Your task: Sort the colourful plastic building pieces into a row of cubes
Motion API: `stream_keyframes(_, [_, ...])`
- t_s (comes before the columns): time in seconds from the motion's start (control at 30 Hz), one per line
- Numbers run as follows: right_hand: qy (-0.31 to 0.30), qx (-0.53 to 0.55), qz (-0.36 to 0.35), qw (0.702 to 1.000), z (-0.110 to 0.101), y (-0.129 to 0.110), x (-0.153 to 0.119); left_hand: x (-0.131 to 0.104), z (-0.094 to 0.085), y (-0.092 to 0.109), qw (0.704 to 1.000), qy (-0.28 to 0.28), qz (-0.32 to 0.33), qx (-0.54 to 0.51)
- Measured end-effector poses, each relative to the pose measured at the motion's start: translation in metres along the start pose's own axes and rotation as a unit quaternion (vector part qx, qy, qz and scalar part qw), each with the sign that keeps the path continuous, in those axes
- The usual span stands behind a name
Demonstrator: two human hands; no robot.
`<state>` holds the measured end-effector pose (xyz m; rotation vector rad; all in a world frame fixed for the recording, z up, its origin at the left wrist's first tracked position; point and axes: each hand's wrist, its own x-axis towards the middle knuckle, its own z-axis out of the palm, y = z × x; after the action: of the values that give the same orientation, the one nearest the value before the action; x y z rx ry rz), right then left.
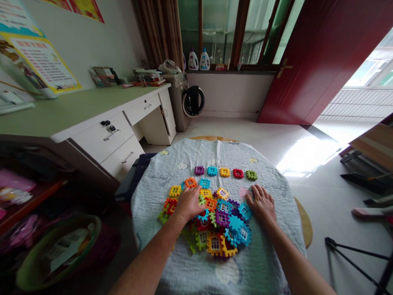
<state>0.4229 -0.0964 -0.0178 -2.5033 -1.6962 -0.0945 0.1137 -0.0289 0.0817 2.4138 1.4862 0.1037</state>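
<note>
A heap of colourful plastic building tiles [222, 218] with notched edges and window-like lattices lies on the round cloth-covered table. My left hand [188, 203] rests on the heap's left side, thumb and forefinger apart near a light green tile [202, 200]; nothing is visibly gripped. An orange tile [190, 182] and a blue tile [204, 183] lie just beyond its fingers. To the right of the heap, my right hand [262, 201] lies flat on the cloth with fingers spread, beside a blue tile [245, 211]. Beyond the heap, purple [199, 170], blue, yellow [224, 172], red and green [251, 175] tiles form a row.
A pale tablecloth [166, 164] covers the table. At left stand a desk [92, 106] with drawers and a round bin [95, 229]. A washing machine [178, 98], its door open, is at the back. Black tripod legs [353, 248] stand at lower right.
</note>
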Motion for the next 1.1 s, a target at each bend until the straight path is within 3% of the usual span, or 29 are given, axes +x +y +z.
stream_keyframes(0.1, [-0.003,0.021,-0.002,1.000,0.001,0.005,0.002,-0.004,0.002,-0.004,0.999,0.030,0.029,-0.023])
stream_keyframes(0.2, [-0.010,0.079,0.021,0.997,-0.004,0.003,0.006,-0.009,0.002,-0.006,0.996,0.017,0.059,-0.060])
stream_keyframes(0.3, [0.018,0.169,0.013,0.985,-0.027,-0.023,0.009,-0.012,0.003,-0.009,0.993,-0.018,0.066,-0.101])
stream_keyframes(0.37, [0.016,0.243,-0.100,0.965,-0.048,-0.055,0.007,-0.013,0.004,-0.011,0.990,-0.023,0.061,-0.126])
stream_keyframes(0.47, [-0.077,0.315,-0.276,0.905,-0.077,-0.110,-0.001,-0.016,0.005,-0.017,0.984,-0.013,0.065,-0.166])
stream_keyframes(0.6, [-0.180,0.278,-0.363,0.871,-0.086,-0.157,-0.006,-0.025,0.005,-0.033,0.973,0.060,0.072,-0.213])
stream_keyframes(0.73, [-0.217,0.234,-0.364,0.875,-0.076,-0.169,0.000,-0.028,0.004,-0.065,0.955,0.182,0.013,-0.236])
stream_keyframes(0.83, [-0.220,0.214,-0.370,0.877,-0.078,-0.173,0.004,-0.018,0.007,-0.094,0.945,0.253,-0.050,-0.202])
stream_keyframes(0.97, [-0.222,0.178,-0.380,0.880,-0.087,-0.182,0.002,0.004,0.016,-0.125,0.947,0.280,-0.127,-0.096])
stream_keyframes(1.1, [-0.224,0.153,-0.373,0.887,-0.092,-0.188,-0.005,0.015,0.029,-0.138,0.944,0.279,-0.167,-0.049])
